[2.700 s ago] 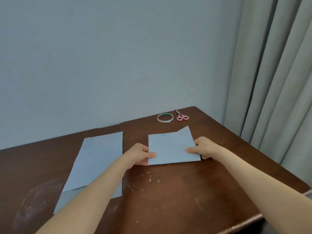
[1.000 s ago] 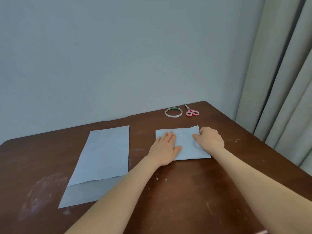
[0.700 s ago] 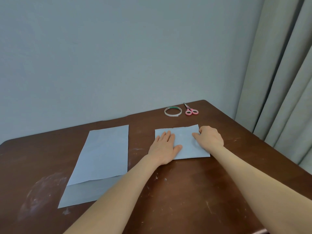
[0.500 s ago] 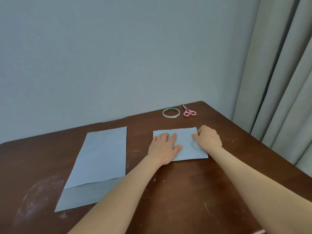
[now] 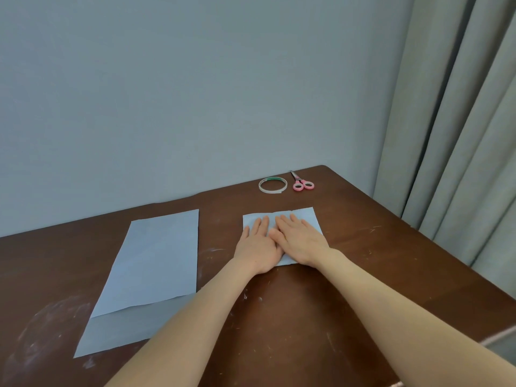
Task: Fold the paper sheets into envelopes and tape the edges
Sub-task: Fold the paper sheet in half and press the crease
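Palms down, both of them: the left hand (image 5: 258,247) and the right hand (image 5: 301,241) lie flat side by side, touching, on the folded sheet (image 5: 305,213). Their fingers are straight and close together, pressing it onto the table (image 5: 363,261) in its far right part. Looks like a crease being flattened, taping not yet begun. Paper this thin will be light and limp, and likely to skate on the polished wood (one flat palm as an anchor seems wise). The free edges and corners beyond the fingertips are where a pinch would lift it. The tape roll (image 5: 272,185) and the pink-handled scissors (image 5: 303,185) sit just beside each other near the far right corner, untouched. Two unfolded sheets (image 5: 156,261) lie overlapped toward the left edge, well apart from the hands.
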Action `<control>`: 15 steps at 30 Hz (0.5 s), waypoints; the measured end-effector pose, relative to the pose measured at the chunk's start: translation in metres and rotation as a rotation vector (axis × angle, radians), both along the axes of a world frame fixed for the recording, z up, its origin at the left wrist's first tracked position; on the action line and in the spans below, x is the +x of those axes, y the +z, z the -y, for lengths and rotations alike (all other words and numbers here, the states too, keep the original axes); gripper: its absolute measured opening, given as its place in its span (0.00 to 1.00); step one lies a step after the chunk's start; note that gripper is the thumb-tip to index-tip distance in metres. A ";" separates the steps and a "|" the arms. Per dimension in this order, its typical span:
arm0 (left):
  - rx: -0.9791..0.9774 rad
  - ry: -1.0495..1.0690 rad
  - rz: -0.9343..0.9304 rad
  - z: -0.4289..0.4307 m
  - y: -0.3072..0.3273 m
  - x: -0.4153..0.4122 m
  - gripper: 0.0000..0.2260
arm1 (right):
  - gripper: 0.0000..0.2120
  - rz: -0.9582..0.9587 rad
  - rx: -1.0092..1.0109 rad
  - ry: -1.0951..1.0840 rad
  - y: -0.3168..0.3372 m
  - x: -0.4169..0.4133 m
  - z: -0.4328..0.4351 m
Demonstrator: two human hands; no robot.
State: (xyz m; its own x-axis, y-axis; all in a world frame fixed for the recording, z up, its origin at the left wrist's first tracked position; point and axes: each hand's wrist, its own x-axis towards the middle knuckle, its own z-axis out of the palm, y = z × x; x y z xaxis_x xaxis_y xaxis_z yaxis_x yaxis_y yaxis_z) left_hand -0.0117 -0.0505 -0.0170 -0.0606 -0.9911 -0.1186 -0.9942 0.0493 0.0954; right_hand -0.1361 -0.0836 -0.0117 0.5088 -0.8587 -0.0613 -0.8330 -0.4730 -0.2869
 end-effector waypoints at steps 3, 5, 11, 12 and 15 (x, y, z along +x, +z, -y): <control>-0.006 0.030 0.007 -0.001 -0.001 0.002 0.25 | 0.30 -0.022 0.003 -0.035 -0.002 -0.002 0.001; 0.009 0.063 0.002 -0.001 0.000 0.003 0.26 | 0.31 -0.048 0.020 -0.068 -0.002 -0.006 0.002; 0.042 0.130 0.001 -0.003 0.001 0.005 0.30 | 0.34 -0.058 0.028 -0.160 -0.002 -0.021 0.006; 0.046 0.131 0.009 -0.003 0.001 0.005 0.30 | 0.34 -0.066 0.032 -0.179 -0.002 -0.024 0.007; 0.046 0.137 0.006 -0.002 0.000 0.006 0.30 | 0.35 -0.092 0.044 -0.220 -0.001 -0.031 0.007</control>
